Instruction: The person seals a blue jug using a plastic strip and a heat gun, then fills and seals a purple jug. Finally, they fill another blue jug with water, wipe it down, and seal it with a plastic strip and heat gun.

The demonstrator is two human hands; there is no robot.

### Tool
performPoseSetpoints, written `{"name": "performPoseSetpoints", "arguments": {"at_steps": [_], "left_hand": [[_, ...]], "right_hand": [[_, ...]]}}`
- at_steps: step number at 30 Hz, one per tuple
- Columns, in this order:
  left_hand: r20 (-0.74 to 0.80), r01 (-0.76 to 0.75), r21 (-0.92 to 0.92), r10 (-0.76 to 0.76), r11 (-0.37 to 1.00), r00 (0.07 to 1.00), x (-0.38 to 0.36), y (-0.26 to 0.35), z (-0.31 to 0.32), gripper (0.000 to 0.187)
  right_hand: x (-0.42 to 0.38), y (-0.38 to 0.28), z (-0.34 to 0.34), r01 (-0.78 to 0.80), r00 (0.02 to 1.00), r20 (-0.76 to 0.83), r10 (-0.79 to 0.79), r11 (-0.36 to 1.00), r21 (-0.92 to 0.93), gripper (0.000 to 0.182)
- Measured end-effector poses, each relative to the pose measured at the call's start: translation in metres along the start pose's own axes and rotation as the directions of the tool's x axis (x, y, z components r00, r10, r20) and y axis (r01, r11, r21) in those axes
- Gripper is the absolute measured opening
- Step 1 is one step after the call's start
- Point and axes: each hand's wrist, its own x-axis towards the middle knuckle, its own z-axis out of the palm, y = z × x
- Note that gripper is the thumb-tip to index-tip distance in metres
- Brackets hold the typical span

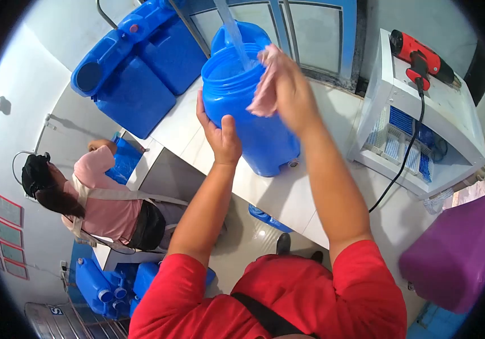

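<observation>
A blue plastic water jug (248, 133) stands on the white tiled counter in front of me, its wide threaded mouth uncovered. A stream of water (234, 31) pours from above into that mouth. My left hand (220, 138) grips the jug's near left side, thumb up and fingers curving around the wall. With my right hand (294, 93) I hold a pink cloth (266, 85) against the right side of the jug's neck. A small spigot fitting (293, 163) shows low on the jug's right side.
Two large blue containers (135, 93) stand at the back left. To the left a person in pink (107, 209) handles another blue container (124, 161). On the right, a red heat gun (423, 59) lies on a white shelf unit (386, 93), its cord hanging down. A purple object (457, 254) is nearby.
</observation>
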Motion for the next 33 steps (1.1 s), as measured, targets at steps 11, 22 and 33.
{"name": "performPoseSetpoints", "arguments": {"at_steps": [11, 22, 33], "left_hand": [[-0.050, -0.018, -0.017, 0.017, 1.000, 0.999, -0.001, -0.004, 0.006, 0.100], [0.014, 0.008, -0.048, -0.007, 0.999, 1.000, -0.001, -0.004, 0.003, 0.105], [0.009, 0.008, -0.039, -0.007, 0.999, 1.000, 0.000, -0.005, 0.001, 0.108]], "right_hand": [[-0.040, 0.052, -0.027, -0.822, 0.553, 0.309, 0.774, 0.445, 0.356, 0.083], [0.057, 0.104, -0.019, -0.594, 0.796, 0.405, 0.450, 0.711, 0.376, 0.073], [0.095, 0.186, -0.026, -0.607, 0.774, 0.308, 0.553, 0.786, 0.115, 0.044]]}}
